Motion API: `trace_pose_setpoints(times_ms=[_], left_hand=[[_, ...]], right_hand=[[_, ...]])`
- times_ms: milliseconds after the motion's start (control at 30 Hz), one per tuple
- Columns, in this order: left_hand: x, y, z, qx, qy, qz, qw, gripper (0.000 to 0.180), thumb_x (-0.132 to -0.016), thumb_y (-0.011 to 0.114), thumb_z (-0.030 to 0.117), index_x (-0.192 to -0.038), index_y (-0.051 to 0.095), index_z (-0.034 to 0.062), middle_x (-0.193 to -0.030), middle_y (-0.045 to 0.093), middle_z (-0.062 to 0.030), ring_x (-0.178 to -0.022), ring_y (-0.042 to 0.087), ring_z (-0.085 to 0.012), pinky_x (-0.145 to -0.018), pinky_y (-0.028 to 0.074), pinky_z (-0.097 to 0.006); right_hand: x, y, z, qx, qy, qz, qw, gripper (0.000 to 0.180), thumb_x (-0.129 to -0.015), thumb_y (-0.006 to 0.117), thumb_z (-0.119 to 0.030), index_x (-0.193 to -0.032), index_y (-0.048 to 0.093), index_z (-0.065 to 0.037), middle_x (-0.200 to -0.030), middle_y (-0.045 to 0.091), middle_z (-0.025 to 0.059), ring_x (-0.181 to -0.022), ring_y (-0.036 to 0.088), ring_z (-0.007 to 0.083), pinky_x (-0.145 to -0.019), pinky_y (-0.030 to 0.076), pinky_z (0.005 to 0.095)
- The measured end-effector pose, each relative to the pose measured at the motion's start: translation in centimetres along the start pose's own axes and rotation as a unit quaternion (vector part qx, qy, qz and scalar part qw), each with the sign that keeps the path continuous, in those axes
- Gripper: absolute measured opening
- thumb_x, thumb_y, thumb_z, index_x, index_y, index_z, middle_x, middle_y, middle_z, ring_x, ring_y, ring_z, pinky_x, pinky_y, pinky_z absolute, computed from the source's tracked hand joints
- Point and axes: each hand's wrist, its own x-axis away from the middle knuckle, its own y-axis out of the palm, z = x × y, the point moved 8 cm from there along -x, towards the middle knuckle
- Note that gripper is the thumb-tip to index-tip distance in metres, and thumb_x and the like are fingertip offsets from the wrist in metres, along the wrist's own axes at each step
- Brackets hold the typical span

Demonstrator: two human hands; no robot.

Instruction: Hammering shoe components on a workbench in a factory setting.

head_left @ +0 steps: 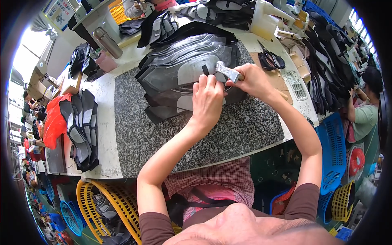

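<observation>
My right hand (254,81) is closed round a hammer (229,73), its metal head over the right part of a stack of grey and black shoe upper pieces (179,55). Just left of the hammer, my left hand (209,99) has its fingers bent and pressed together on the edge of the nearest grey upper piece (192,73). A small black strip (205,70) shows on the grey patch beyond its fingertips. What lies under those fingers is hidden. The stack rests fanned out on a speckled stone slab (192,143).
Black-handled scissors (271,60) lie to the right, near a white plastic grate (295,85). A steel flask (108,42) and a pink cup (105,62) stand at left. More upper pieces (83,126) hang by the left edge. Yellow baskets (118,200) stand below. Another person (364,110) sits at right.
</observation>
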Motion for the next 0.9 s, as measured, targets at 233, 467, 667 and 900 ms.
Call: trace_pose_setpoints(times_ms=[233,467,667,900], left_hand=[[2.0,-1.5,0.3,0.047,0.135,-0.020,0.990,0.022,-0.086,0.076,0.019,-0.102,0.066,0.0090,-0.106,0.058,-0.0056,-0.105,0.054,-0.0276,-0.088,0.044,-0.043],[10.0,-9.0,-4.1,0.292,0.154,-0.040,0.943,0.016,-0.093,0.068,0.011,-0.107,0.061,0.0099,-0.111,0.068,-0.0066,-0.114,0.065,-0.0293,-0.104,0.048,-0.044],[22.2,-31.8,-14.8,0.094,-0.212,0.529,0.816,0.018,-0.109,0.053,0.014,-0.116,0.057,-0.0021,-0.118,0.066,-0.0149,-0.098,0.067,-0.0233,-0.088,0.056,-0.038],[16.7,-14.4,-5.6,0.301,-0.199,-0.327,0.873,0.031,-0.102,0.058,0.008,-0.133,0.054,0.0074,-0.097,0.075,-0.0216,-0.092,0.075,-0.0393,-0.077,0.058,-0.046]], right_hand=[[0.2,1.2,-1.1,0.099,-0.042,0.028,0.994,0.022,-0.085,0.081,-0.027,-0.097,0.077,-0.010,-0.089,0.074,0.0166,-0.090,0.073,0.0373,-0.078,0.056,0.0470],[0.0,0.7,-0.2,0.174,-0.054,0.082,0.980,0.024,-0.093,0.074,-0.033,-0.093,0.073,-0.010,-0.090,0.073,0.0167,-0.089,0.072,0.0385,-0.078,0.055,0.0514],[0.6,0.6,0.1,0.130,-0.033,0.111,0.985,0.025,-0.092,0.076,-0.033,-0.091,0.074,-0.008,-0.087,0.076,0.0147,-0.083,0.074,0.0375,-0.073,0.058,0.0497],[7.2,-2.2,0.5,-0.249,-0.012,0.254,0.935,0.031,-0.103,0.064,-0.032,-0.108,0.076,-0.003,-0.070,0.055,-0.0096,-0.060,0.044,0.0033,-0.054,0.030,0.0244]])
